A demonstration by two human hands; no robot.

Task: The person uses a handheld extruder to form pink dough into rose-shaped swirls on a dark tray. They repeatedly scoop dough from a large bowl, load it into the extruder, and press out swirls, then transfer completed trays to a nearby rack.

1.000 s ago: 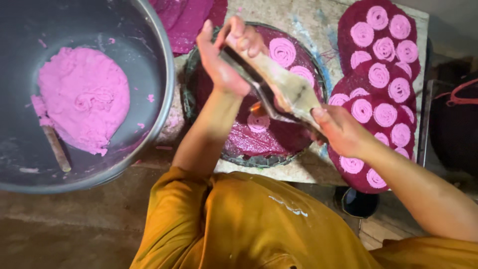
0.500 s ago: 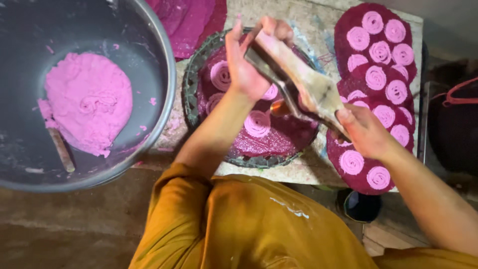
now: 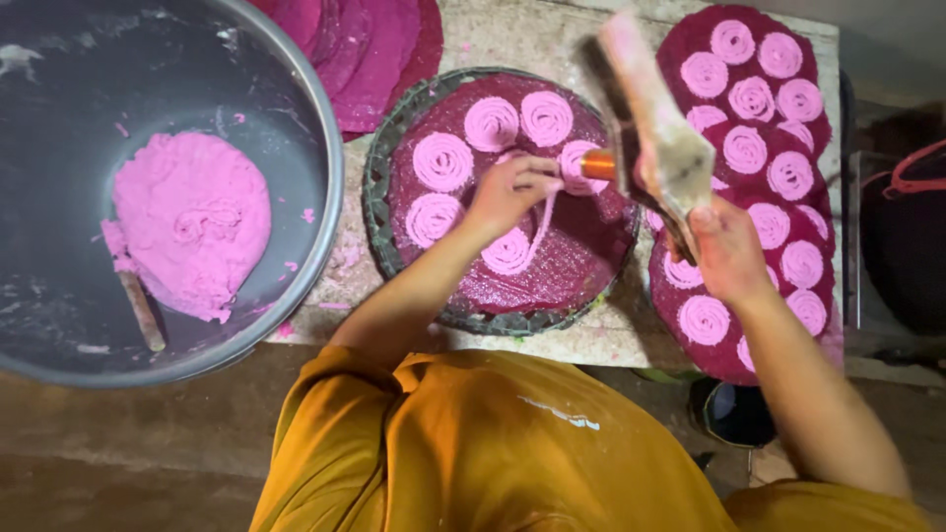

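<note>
A large grey metal basin [image 3: 296,118] fills the left, with a lump of bright pink dough [image 3: 192,222] and a wooden stick [image 3: 143,310] lying in it. Beside it on the stone slab [image 3: 512,39] sits a round woven tray lined with dark magenta cloth [image 3: 581,256], carrying seven or so flat pink dough spirals [image 3: 443,161] set close together. To the right, further magenta mats [image 3: 778,99] hold rows of finished spirals.

The right hand [image 3: 727,251] is closed round the lower end of a wooden dough press [image 3: 655,133], held tilted over the tray's right edge with its orange nozzle [image 3: 596,165] pointing left. A soft pink strand [image 3: 545,219] hangs from the nozzle down to a half-coiled spiral [image 3: 509,249]. The left hand [image 3: 512,187] is curled at the nozzle, fingertips pinched round the strand.
</note>
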